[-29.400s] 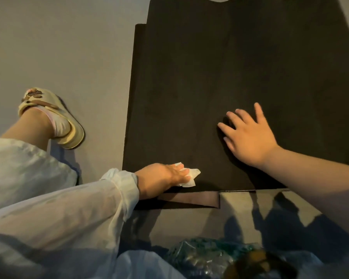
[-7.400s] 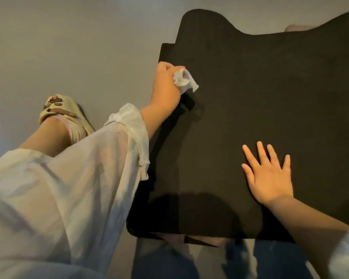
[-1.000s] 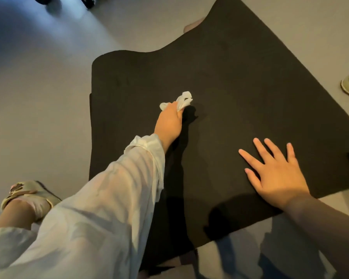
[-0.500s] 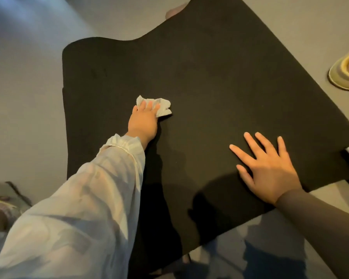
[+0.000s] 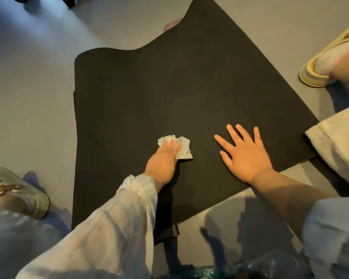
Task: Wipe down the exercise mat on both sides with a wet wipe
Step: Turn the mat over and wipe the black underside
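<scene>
Pressing crumpled wipe (image 5: 178, 146) under left hand (image 5: 163, 160), near-centre of mat (image 5: 169, 93) flat on floor; right hand (image 5: 245, 156) spread flat, steadying. Mid-wipe, upper face. Next, likely: sweep unwiped patches, then flip.

The exercise mat (image 5: 189, 93) is dark, almost black, and lies spread out on the grey floor (image 5: 28, 97), its far edge curling up in a wave and its near corner folded over another layer. The wet wipe (image 5: 184, 149) is white and all crumpled up, sitting on the mat's top face toward the near side, pressed down under the left hand's fingers (image 5: 170, 143).
</scene>
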{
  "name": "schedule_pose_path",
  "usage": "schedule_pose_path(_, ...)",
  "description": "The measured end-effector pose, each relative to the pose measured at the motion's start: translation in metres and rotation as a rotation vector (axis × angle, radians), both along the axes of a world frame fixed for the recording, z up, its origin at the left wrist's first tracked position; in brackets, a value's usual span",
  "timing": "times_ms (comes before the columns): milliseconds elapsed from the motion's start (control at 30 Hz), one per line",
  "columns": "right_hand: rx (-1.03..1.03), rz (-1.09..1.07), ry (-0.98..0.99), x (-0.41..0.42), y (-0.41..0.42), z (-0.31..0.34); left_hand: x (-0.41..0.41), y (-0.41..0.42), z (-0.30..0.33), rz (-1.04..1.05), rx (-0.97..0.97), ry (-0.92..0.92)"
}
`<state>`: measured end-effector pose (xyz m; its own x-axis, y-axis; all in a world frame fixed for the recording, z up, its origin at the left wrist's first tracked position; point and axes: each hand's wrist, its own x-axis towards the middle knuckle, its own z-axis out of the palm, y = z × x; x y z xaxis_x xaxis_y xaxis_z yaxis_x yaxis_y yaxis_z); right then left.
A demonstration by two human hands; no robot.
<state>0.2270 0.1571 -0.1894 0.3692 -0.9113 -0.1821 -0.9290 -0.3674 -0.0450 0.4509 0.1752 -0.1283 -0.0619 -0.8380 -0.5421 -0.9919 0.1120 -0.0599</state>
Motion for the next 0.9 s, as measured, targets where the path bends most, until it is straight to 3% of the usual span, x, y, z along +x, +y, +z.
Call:
schedule_pose_path(167, 0.013, 0.035, -0.005, -0.004, 0.003, -0.005, -0.042, 0.039, 0.017, 0.043, 0.216, -0.100)
schedule_pose_path(267, 0.037, 0.074, -0.007, -0.009, 0.009, -0.003, -0.062, 0.063, 0.024, 0.135, 0.312, -0.044)
schedule_pose_path(400, 0.104, 0.142, 0.013, -0.015, 0.013, 0.005, -0.074, 0.106, 0.020, 0.233, 0.134, 0.162)
schedule_pose_path(500, 0.151, 0.169, 0.009, -0.018, 0.013, 0.012, -0.071, 0.110, 0.024, 0.295, 0.112, 0.227)
schedule_pose_path(567, 0.157, 0.161, -0.018, -0.018, 0.015, 0.014, -0.064, 0.097, 0.031, 0.387, 0.040, 0.367)
schedule_pose_path(700, 0.123, 0.103, -0.140, -0.019, 0.011, 0.022, -0.049, 0.062, 0.039, 0.731, -0.284, 0.730)
schedule_pose_path(800, 0.015, 0.071, -0.155, -0.021, -0.001, 0.028, -0.046, 0.035, 0.043, 0.961, -0.217, 1.195)
schedule_pose_path(900, -0.060, -0.012, -0.080, -0.029, -0.016, 0.027, -0.036, 0.009, 0.032, 0.978, -0.266, 1.090)
